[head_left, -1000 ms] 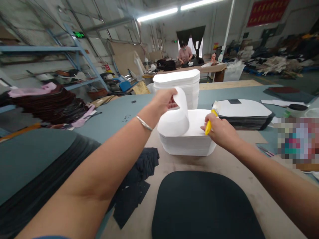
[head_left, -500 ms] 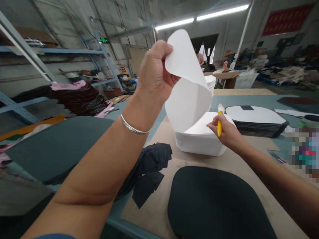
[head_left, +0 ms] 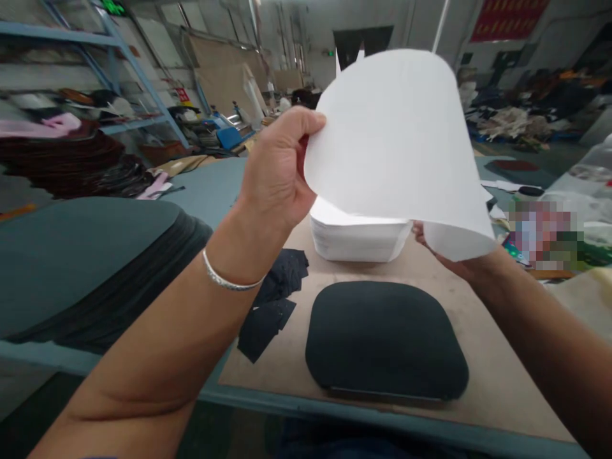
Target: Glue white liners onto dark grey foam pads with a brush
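My left hand (head_left: 287,166) is raised, thumb and fingers pinching the left edge of a white sheet (head_left: 392,134) with rounded corners. The sheet bends, its lower right edge curling under. My right hand (head_left: 442,255) is lower, behind that curled edge; only some curled fingers and the wrist show, and whatever it holds is hidden. Below the sheet stands a stack of white sheets (head_left: 358,241) of similar rounded shape. Nearer me, a dark rounded panel (head_left: 385,338) lies flat on the brown board (head_left: 497,370).
Dark fabric-like scraps (head_left: 270,319) lie left of the panel. A tall pile of large dark panels (head_left: 95,255) fills the table's left side. Transparent plastic (head_left: 588,182) and clutter are at right. Behind stand a blue shelf rack (head_left: 138,76) and a stack of dark-red pieces (head_left: 71,162).
The white sheet has come away from the stack and spread wider in my left hand. My right hand, seen with a yellow pen-shaped tool before, is now mostly behind the sheet. The view has shifted.
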Motion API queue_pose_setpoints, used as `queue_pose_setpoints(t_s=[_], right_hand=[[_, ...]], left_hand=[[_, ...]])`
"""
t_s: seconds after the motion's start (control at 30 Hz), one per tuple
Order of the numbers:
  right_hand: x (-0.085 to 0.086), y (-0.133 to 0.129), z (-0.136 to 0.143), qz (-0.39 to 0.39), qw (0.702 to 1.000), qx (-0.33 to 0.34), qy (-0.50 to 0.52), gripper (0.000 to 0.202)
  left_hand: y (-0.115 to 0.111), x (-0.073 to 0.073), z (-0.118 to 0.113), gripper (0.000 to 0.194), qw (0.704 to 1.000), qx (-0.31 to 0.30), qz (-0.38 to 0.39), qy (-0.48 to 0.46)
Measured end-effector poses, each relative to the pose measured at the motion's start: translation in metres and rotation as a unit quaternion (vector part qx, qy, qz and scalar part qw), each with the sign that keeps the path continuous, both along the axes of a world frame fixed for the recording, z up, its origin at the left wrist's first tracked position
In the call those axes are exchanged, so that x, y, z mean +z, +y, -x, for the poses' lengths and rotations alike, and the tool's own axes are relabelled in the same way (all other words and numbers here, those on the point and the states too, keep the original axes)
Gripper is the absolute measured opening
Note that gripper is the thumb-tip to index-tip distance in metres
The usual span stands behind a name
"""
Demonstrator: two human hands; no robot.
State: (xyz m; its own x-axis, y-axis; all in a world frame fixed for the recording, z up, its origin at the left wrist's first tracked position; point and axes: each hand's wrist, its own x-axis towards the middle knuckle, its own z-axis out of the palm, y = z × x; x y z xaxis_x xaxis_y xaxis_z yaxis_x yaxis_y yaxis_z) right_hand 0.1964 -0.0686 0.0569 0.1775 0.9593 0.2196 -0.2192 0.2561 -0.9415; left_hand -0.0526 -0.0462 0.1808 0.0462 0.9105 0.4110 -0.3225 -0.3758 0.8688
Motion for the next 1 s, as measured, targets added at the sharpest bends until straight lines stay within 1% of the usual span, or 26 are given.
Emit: queue_pose_setpoints(t_s=[0.07, 0.1, 0.13, 0.2, 0.27, 0.33, 0.4, 0.47, 0.53, 0.6, 0.63, 0.73, 0.87, 1.0], right_hand=[[-0.008, -0.014, -0.019, -0.001, 0.998, -0.059, 0.005, 0.047], [-0.012, -0.023, -0.029, -0.007, 0.996, -0.089, -0.012, 0.048], [-0.017, -0.032, -0.039, -0.014, 0.992, -0.118, -0.043, 0.048], [-0.029, -0.051, -0.057, -0.024, 0.974, -0.177, -0.142, 0.046], [-0.045, -0.071, -0.07, -0.021, 0.943, -0.212, -0.254, 0.043], [-0.064, -0.09, -0.077, -0.008, 0.911, -0.22, -0.349, 0.041], [-0.086, -0.107, -0.078, 0.009, 0.885, -0.215, -0.412, 0.038], [-0.11, -0.123, -0.075, 0.03, 0.866, -0.206, -0.454, 0.036], [-0.132, -0.137, -0.071, 0.062, 0.858, -0.185, -0.475, 0.033], [-0.15, -0.147, -0.069, 0.101, 0.854, -0.164, -0.482, 0.03], [-0.157, -0.151, -0.068, 0.119, 0.852, -0.158, -0.484, 0.029], [-0.172, -0.157, -0.066, 0.155, 0.848, -0.151, -0.484, 0.027], [-0.179, -0.157, -0.067, 0.167, 0.849, -0.156, -0.477, 0.029], [-0.181, -0.155, -0.067, 0.17, 0.846, -0.156, -0.48, 0.029]], left_hand=[[0.002, -0.028, 0.018, 0.012, 1.0, -0.007, -0.005, -0.002], [0.001, -0.043, 0.027, 0.011, 1.0, 0.001, 0.001, 0.012], [-0.001, -0.059, 0.037, 0.014, 0.999, 0.023, 0.017, 0.04], [-0.009, -0.092, 0.054, 0.019, 0.992, 0.054, 0.064, 0.099], [-0.02, -0.125, 0.066, 0.023, 0.981, 0.062, 0.103, 0.15], [-0.034, -0.155, 0.073, 0.026, 0.967, 0.056, 0.133, 0.208], [-0.046, -0.184, 0.076, 0.03, 0.949, 0.043, 0.169, 0.263], [-0.057, -0.21, 0.076, 0.034, 0.931, 0.028, 0.212, 0.297], [-0.065, -0.232, 0.074, 0.035, 0.917, 0.025, 0.239, 0.32], [-0.071, -0.249, 0.072, 0.033, 0.904, 0.036, 0.245, 0.348], [-0.073, -0.255, 0.072, 0.032, 0.898, 0.044, 0.244, 0.364], [-0.076, -0.266, 0.069, 0.03, 0.88, 0.057, 0.249, 0.401], [-0.077, -0.272, 0.067, 0.031, 0.867, 0.062, 0.267, 0.417], [-0.078, -0.277, 0.069, 0.031, 0.863, 0.06, 0.274, 0.419]])
